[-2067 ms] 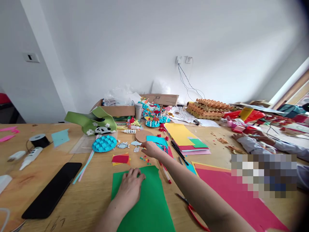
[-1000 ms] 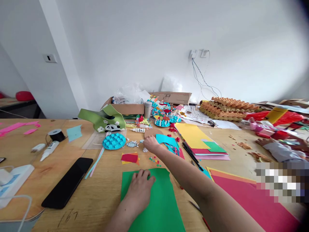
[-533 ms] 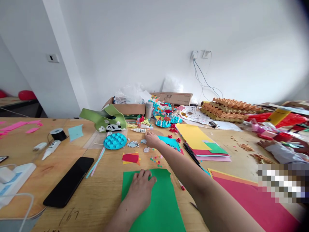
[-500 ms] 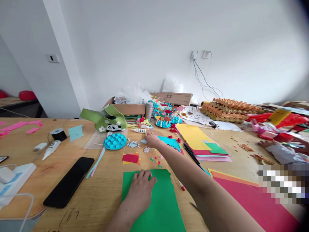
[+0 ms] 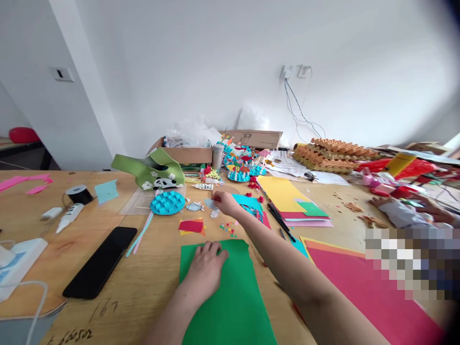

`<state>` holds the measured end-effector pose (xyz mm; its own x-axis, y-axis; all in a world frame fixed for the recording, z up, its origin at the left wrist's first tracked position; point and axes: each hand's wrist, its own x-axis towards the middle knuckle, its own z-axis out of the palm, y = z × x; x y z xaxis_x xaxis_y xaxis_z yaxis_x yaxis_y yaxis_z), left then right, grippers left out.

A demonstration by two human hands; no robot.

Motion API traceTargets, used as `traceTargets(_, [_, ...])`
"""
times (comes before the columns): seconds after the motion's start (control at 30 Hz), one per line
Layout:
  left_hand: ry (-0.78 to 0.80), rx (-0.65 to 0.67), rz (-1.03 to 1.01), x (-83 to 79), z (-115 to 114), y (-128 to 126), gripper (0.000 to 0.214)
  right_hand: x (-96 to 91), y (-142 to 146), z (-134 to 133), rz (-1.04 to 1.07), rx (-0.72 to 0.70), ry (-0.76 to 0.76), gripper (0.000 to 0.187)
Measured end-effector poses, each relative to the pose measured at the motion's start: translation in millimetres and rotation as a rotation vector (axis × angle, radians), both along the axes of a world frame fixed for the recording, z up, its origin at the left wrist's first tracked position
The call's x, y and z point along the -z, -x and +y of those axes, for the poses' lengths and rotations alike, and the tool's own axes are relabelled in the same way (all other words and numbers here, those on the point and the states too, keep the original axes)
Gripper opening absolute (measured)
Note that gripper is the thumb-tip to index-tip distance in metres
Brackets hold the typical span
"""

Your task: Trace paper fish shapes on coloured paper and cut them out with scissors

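Note:
My left hand (image 5: 206,268) rests on a green sheet of paper (image 5: 233,297), fingers slightly bent and lying on its upper part. Farther forward, my right hand (image 5: 224,202) is closed in a pinch on a small pale blue paper cutout (image 5: 208,202). Just left of it lies a paper fish (image 5: 194,206) with dark outlines. A second, smaller pale cutout (image 5: 214,213) is below my fingers. The blue woven paper disc (image 5: 167,203) lies farther left. Between my hands are small red and yellow paper pieces (image 5: 191,226) and scattered coloured dots (image 5: 230,228).
A black phone (image 5: 100,261) and a power strip (image 5: 23,266) lie left. Behind stand a green panda bag (image 5: 151,172), a cardboard box (image 5: 190,155) and blue decorated crafts (image 5: 239,172). Coloured sheets (image 5: 283,194) and black pens (image 5: 280,221) lie right. A co-worker's hands (image 5: 381,203) are at far right.
My right hand has lifted slightly, with the pale cutout now showing in its fingers. My left hand stays on the green sheet. The whole view has shifted a little.

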<state>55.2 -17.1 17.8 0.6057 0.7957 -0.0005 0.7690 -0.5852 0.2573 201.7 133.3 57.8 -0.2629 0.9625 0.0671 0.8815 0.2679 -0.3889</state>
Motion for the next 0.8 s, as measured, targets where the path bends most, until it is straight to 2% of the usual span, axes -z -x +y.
traceTargets(0.13, [-0.002, 0.018, -0.018, -0.2, 2, 2, 0.04, 2.4, -37, -69, 0.199, -0.043, 0.065, 0.022])
traceTargets(0.2, [-0.002, 0.029, -0.032, 0.5, 3, 3, 0.037, 7.7, -55, -102, 0.356, -0.084, 0.148, 0.02])
traceTargets(0.3, [-0.006, 0.028, -0.034, 0.8, 4, 5, 0.035, 14.6, -68, -133, 0.491, -0.104, 0.223, 0.017])
traceTargets(0.4, [0.003, 0.025, -0.034, 0.6, 5, 5, 0.033, 16.4, -68, -143, 0.447, -0.127, 0.239, 0.018])
traceTargets(0.53, [0.026, 0.026, -0.064, 0.7, 7, 7, 0.035, 21.2, -64, -144, 0.36, -0.206, 0.327, 0.025])
traceTargets(0.6, [0.021, 0.034, -0.074, 1.1, 7, 8, 0.035, 28.0, -61, -144, 0.35, -0.175, 0.319, 0.026])
traceTargets(0.7, [-0.001, 0.046, -0.07, 3.5, 7, 7, 0.033, 40.0, -53, -145, 0.343, -0.054, 0.182, 0.027])
traceTargets(0.8, [-0.042, 0.003, -0.093, 8.8, 8, 6, 0.036, 48.2, -45, -144, 0.329, -0.035, 0.023, 0.027])
